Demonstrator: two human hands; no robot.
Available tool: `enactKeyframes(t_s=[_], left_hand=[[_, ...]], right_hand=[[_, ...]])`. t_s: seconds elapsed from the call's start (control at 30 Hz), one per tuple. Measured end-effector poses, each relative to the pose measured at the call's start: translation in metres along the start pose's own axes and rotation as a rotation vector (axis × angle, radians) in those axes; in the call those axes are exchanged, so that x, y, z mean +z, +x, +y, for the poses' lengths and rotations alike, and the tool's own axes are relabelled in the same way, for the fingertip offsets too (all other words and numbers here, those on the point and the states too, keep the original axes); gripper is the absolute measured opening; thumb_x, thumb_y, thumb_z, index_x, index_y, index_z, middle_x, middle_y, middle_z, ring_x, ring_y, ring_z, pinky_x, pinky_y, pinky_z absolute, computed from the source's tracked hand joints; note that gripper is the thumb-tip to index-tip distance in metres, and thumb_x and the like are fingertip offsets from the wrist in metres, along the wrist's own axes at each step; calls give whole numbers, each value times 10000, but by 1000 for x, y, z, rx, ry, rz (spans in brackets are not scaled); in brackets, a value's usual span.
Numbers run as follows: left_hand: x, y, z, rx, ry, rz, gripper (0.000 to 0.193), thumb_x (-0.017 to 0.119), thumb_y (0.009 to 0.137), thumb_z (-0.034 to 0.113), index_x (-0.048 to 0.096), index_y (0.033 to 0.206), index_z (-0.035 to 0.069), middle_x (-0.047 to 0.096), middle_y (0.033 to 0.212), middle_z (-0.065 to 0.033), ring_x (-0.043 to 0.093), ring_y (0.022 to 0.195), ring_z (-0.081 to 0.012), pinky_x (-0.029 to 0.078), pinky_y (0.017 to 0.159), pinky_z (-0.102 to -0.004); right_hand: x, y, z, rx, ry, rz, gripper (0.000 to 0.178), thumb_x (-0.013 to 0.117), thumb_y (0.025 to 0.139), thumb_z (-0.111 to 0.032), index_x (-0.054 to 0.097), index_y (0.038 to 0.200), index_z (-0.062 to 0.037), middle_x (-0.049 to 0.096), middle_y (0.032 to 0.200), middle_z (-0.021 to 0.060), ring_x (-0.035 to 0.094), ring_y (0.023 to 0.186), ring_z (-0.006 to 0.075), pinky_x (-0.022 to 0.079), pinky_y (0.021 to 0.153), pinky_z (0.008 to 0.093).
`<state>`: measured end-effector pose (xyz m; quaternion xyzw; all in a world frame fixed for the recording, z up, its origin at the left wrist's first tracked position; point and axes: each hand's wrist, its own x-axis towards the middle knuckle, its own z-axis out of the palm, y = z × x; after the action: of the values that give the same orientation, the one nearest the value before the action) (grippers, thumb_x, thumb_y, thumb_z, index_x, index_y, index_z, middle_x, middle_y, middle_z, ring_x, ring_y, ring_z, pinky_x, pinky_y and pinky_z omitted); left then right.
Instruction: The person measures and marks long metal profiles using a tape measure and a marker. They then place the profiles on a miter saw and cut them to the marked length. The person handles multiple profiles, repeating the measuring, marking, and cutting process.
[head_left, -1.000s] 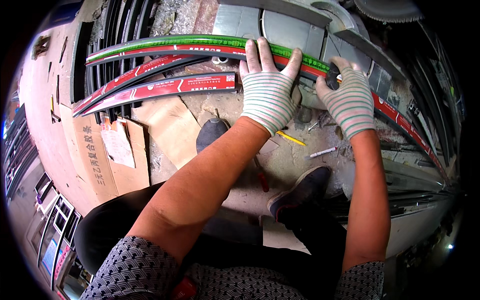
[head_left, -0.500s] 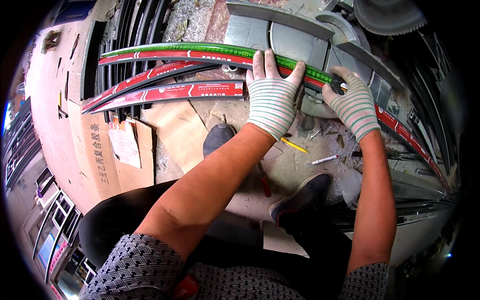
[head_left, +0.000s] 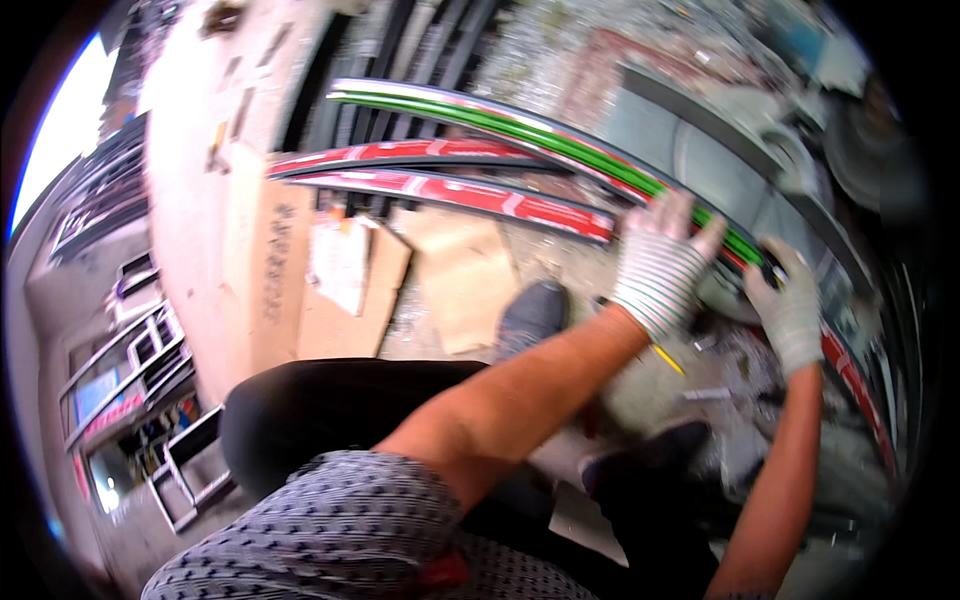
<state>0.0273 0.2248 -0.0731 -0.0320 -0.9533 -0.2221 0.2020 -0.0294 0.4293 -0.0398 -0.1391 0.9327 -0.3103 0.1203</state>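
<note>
A long metal profile with green and red film (head_left: 560,138) lies across the floor in front of me. My left hand (head_left: 660,268), in a striped white knit glove, rests flat on it with the fingers spread. My right hand (head_left: 790,310), gloved the same way, holds the same profile a little further right, fingers curled over its edge. The picture is blurred by head motion, so the exact grip is hard to make out.
Two shorter red-wrapped profiles (head_left: 470,192) lie left of my hands. Flattened cardboard (head_left: 330,290) covers the floor nearby. My shoes (head_left: 532,315) stand on gritty concrete with a yellow pencil (head_left: 668,358). Grey metal frames (head_left: 700,150) lie beyond; window frames (head_left: 140,350) lean at far left.
My head has turned left, so everything slid right in the picture and blurred. Both hands stay on the green and red profile.
</note>
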Motion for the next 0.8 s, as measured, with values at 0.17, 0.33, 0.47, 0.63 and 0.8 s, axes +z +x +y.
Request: enactKeyframes(t_s=[0.17, 0.33, 0.47, 0.63, 0.8], left_hand=[[14, -12, 7, -42, -9, -67, 437, 620, 858, 201, 644, 1294, 222, 578, 1318, -220, 572, 1232, -395, 479, 971, -537], [5, -12, 2, -68, -37, -116, 448, 603, 857, 211, 643, 1303, 197, 564, 1365, -234, 551, 1279, -410, 460, 1014, -537], [3, -13, 5, -82, -53, -170, 538, 633, 814, 225, 610, 1350, 188, 535, 1412, -254, 523, 1320, -425, 433, 1045, -566], [4, -15, 6, -81, -50, -139, 518, 612, 831, 214, 604, 1349, 199, 535, 1418, -241, 531, 1315, -418, 419, 1060, -587], [8, -11, 1, -40, -70, -67, 475, 623, 832, 191, 624, 1306, 200, 582, 1315, -212, 576, 1222, -403, 457, 980, -565]], right_hand=[[3, -7, 21, 66, 50, -8, 379, 696, 844, -61, 685, 1222, -40, 675, 1119, 171, 667, 1053, 292, 522, 964, 377], [5, -5, 9, 64, 104, -9, 374, 693, 846, -61, 690, 1220, -40, 676, 1123, 170, 654, 1082, 288, 507, 994, 392], [4, -5, 10, 55, 73, -9, 373, 693, 844, -70, 689, 1216, -39, 680, 1130, 171, 649, 1081, 295, 492, 1010, 403], [6, -9, 17, 60, 57, -5, 370, 698, 840, -87, 685, 1207, -39, 688, 1101, 176, 653, 1042, 310, 496, 985, 409], [-2, -10, -5, 58, -22, -6, 370, 710, 844, -135, 669, 1199, -41, 684, 1079, 204, 663, 1019, 359, 514, 936, 433]])
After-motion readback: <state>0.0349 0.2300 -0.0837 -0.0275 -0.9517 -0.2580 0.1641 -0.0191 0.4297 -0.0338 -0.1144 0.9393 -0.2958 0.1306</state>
